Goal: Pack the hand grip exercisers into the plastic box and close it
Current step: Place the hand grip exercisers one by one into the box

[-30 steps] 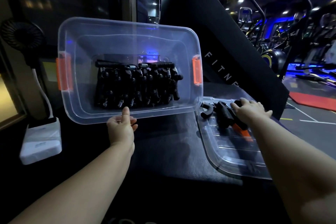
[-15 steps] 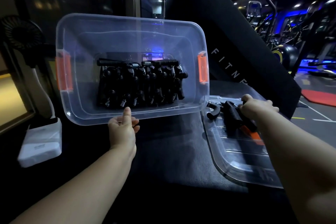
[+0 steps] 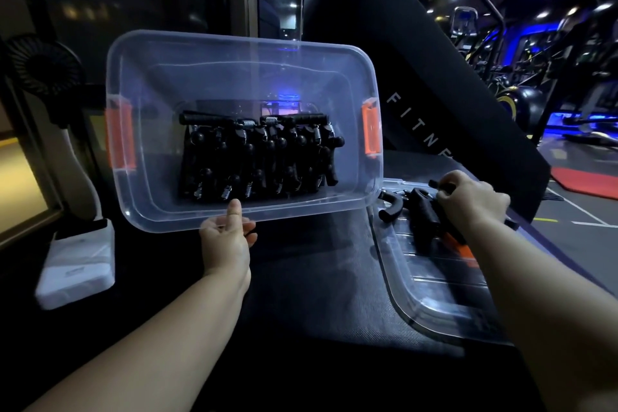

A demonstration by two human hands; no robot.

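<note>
Head view: left hand point(image 3: 227, 237) pinches tilted plastic box point(image 3: 234, 53) at its 6 o'clock rim. Right hand point(image 3: 475, 204) grips loose hand grip exercisers point(image 3: 424, 214) on lid point(image 3: 434, 294), 3 o'clock. Loading step apparently underway; next, lift them into box.

Dim scene; blue strip glow top right, warm light far left; wide-angle bending edges; background perhaps slightly soft.

At the near rim of the plastic box point(image 3: 200, 77) we see only the thumb of our left hand point(image 3: 227, 241); its fingers are mostly hidden beneath. Right of the box, our right hand point(image 3: 475, 204) covers part of the loose exercisers point(image 3: 423, 211); the packed exercisers point(image 3: 261, 157) inside the box blur together, uncountable
</note>
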